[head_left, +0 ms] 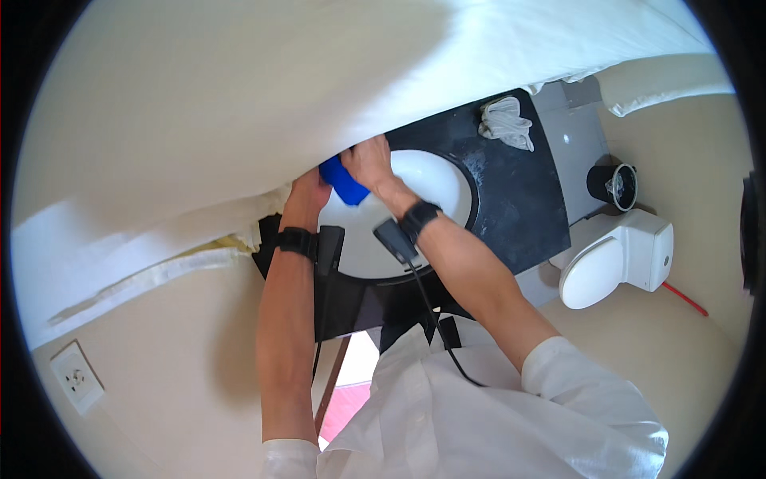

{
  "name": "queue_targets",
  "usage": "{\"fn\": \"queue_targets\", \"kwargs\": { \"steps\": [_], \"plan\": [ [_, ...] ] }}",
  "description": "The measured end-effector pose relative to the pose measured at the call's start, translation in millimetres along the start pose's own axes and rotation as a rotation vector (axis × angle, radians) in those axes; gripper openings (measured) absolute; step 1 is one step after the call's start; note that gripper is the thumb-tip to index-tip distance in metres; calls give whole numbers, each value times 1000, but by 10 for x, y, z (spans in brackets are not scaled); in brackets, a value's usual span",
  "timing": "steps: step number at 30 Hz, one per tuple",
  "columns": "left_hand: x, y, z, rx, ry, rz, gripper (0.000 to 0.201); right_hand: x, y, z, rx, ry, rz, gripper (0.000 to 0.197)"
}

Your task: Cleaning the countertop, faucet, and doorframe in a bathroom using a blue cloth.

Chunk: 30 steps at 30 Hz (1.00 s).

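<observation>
A blue cloth [345, 185] is bunched between my two hands, over the far left part of a white oval washbasin [431, 180]. My right hand [369, 162] is closed on the cloth from the right, fingers curled inward. At the cloth's left side is my left hand [309, 190], also closed against it; most of its fingers are hidden. Both wrists wear black straps with dark box-shaped devices and cables.
The basin sits in a black countertop [519, 199]. A crumpled whitish cloth [506, 124] lies at the counter's far right. Beyond are a black bin [604, 185] and a white toilet [592, 273]. A pale wall [223, 104] rises close behind the basin.
</observation>
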<state>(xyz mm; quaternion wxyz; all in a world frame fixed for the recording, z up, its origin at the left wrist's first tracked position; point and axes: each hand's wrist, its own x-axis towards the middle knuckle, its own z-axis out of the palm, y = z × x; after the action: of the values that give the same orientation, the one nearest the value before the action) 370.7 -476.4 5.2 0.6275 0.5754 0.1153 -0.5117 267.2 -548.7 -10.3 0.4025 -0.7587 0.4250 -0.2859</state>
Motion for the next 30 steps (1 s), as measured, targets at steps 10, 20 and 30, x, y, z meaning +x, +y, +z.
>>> {"fn": "queue_targets", "kwargs": {
  "steps": [10,20,30],
  "plan": [
    [-4,38,84,76,68,-23,16,-90,-51,-38,108,-28,160,36],
    [41,399,-396,881,-210,224,54,177,144,-98,-240,-48,427,46],
    [-206,835,145,263,-75,204,45,-293,0,-721,78,-275,194,25]
  ]
}}
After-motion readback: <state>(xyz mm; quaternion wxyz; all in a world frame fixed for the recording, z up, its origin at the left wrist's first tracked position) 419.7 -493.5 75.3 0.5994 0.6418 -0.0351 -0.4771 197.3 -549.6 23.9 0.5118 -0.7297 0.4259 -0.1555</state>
